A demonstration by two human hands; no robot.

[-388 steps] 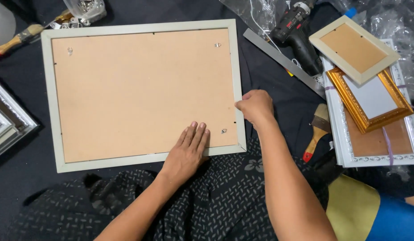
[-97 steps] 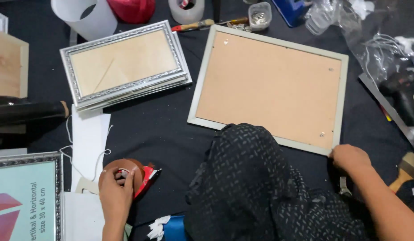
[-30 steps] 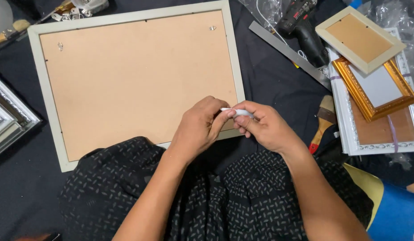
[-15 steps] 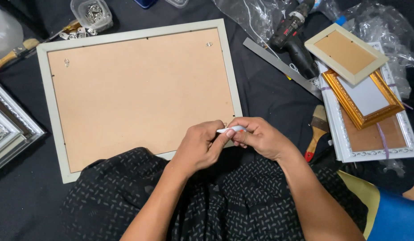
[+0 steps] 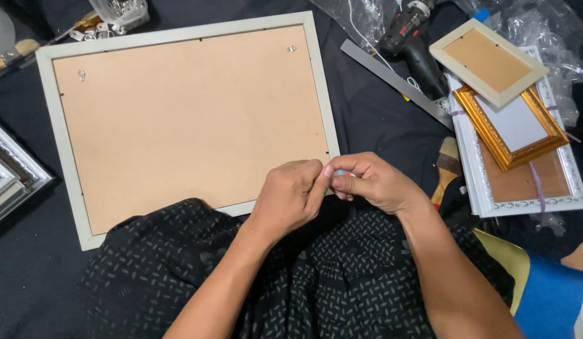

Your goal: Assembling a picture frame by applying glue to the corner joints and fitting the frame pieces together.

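Black cloth-covered worktop (image 5: pixel 379 135): large white picture frame (image 5: pixel 184 119) lies face-down, brown backing up, filling the 10–12 o'clock area. Left hand (image 5: pixel 290 196) and right hand (image 5: pixel 374 183) meet just off the frame's lower right corner, about 5 o'clock of it, both grips pressed together on a small white piece (image 5: pixel 343 172), mostly hidden, can't tell what it is. Cordless drill (image 5: pixel 414 47) and metal ruler (image 5: pixel 395 81) at 1 o'clock, stack of smaller frames (image 5: pixel 514 125) at 2–3 o'clock, paintbrush (image 5: pixel 447 171) just right of the right hand.
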